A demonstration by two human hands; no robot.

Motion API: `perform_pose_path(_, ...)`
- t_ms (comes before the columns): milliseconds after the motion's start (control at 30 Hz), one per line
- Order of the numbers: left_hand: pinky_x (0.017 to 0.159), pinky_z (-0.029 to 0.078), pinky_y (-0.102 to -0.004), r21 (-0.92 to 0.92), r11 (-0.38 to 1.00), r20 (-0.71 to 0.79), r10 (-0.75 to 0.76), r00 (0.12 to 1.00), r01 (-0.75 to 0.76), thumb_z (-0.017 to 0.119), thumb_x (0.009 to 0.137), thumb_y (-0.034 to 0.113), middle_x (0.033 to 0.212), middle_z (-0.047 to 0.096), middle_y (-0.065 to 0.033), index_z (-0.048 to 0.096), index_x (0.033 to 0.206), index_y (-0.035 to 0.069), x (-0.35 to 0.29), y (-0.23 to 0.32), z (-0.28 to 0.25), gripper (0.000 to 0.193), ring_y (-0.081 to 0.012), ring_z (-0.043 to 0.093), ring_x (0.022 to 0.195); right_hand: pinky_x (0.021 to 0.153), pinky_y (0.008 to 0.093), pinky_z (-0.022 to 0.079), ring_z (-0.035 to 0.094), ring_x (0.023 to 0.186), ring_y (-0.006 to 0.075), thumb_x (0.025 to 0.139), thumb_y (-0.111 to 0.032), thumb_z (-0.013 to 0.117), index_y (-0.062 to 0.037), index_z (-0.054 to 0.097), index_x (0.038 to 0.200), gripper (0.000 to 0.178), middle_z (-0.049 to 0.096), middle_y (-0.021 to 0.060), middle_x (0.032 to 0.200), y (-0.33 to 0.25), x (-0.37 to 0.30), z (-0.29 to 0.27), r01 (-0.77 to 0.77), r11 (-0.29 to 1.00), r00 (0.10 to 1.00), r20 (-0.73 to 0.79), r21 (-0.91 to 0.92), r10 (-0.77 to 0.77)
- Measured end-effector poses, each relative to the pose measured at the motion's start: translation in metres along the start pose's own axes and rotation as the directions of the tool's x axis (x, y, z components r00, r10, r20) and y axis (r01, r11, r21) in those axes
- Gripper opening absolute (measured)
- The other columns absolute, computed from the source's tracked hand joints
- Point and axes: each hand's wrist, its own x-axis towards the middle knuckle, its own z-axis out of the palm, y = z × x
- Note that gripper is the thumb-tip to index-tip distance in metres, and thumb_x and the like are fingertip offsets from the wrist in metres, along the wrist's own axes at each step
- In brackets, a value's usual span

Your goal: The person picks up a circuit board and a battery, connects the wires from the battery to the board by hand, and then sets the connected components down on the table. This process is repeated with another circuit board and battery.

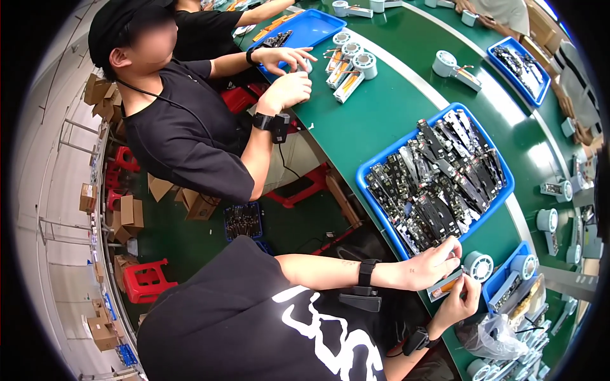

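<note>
A pale blue handheld fan (478, 266) lies at the table's near edge, its round grille facing up. Its handle (443, 287) is uncovered and shows an orange part inside. My left hand (433, 261) is over the fan's neck, thumb and fingers pinched together. Close by, my right hand (459, 301) pinches at the same joint between handle and head. Whatever small piece sits in either set of fingertips is too small to make out. Just beyond my left hand stands a blue tray (365, 184) heaped with black circuit board strips.
To the right, a smaller blue bin (488, 293) holds fan parts beside a clear plastic bag (499, 336) and several more fans. A co-worker (190, 127) in black handles a part farther up the green table (337, 130). A red stool (147, 280) stands on the floor.
</note>
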Motion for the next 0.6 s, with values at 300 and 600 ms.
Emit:
perform_pose_path(300,0.036,0.033,-0.0195,-0.078,0.955,0.012,-0.286,0.958,0.287,0.054,0.099,0.006,0.092,0.059,-0.0062,0.057,0.119,0.000,0.009,0.024,-0.016,0.021,-0.0023,0.044,0.045,0.056,0.0259,0.045,0.060,0.063,0.0139,0.078,0.008,0.074,-0.0001,0.073,0.090,0.014,0.068,0.0075,0.081,-0.017,0.024,0.015,0.054,0.998,0.998,-0.023,0.035,-0.053)
perform_pose_path(600,0.042,0.037,-0.0186,0.003,0.939,0.058,-0.342,0.938,0.343,0.050,0.105,0.009,0.103,0.066,-0.0097,0.058,0.131,-0.003,0.028,0.030,0.001,0.029,-0.0037,0.050,0.052,0.050,0.0232,0.042,0.058,0.059,0.0108,0.075,0.007,0.077,-0.0023,0.075,0.090,0.018,0.069,0.0058,0.079,0.000,0.016,0.011,0.060,0.990,0.989,-0.144,0.127,-0.041)
